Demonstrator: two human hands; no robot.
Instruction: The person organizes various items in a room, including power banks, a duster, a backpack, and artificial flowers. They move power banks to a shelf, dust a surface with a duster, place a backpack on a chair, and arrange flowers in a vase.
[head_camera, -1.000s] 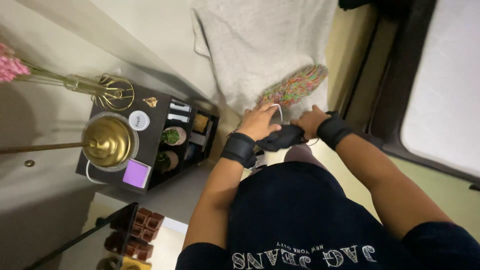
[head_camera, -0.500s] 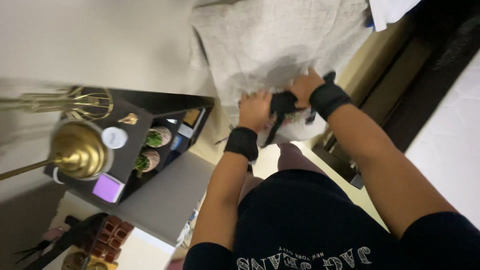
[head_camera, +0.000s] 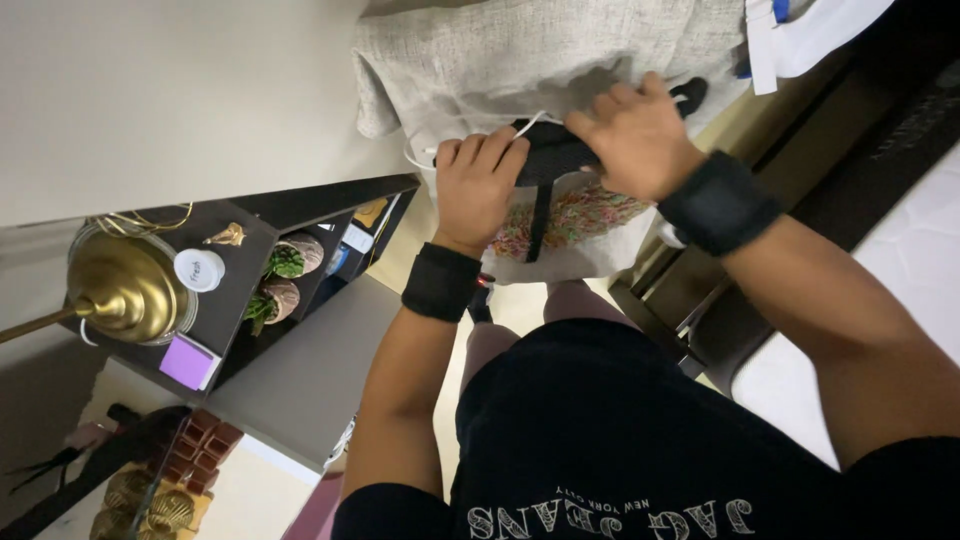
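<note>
Black fabric, a strap or band (head_camera: 550, 160), is pinched between both hands just in front of the person's waist. The left hand (head_camera: 480, 190) is clenched on its near end, fingers curled over the top. The right hand (head_camera: 635, 135) clamps the far end, knuckles up. A thin tail of the strap hangs straight down below the grip.

Directly under the hands lies a pale bag (head_camera: 570, 225) with a multicoloured speckled patch, and a white cord (head_camera: 425, 160) loops out beside the left hand. Beyond the grip hangs a grey woven cloth (head_camera: 520, 50).

Judging from this, the hold works best kept even, both hands pulling level so the strap stays flat and clear of the cord.

Well off to the left of the grip stands a dark shelf (head_camera: 300, 205) carrying a brass lamp (head_camera: 125, 285) and small potted plants (head_camera: 285, 265).
</note>
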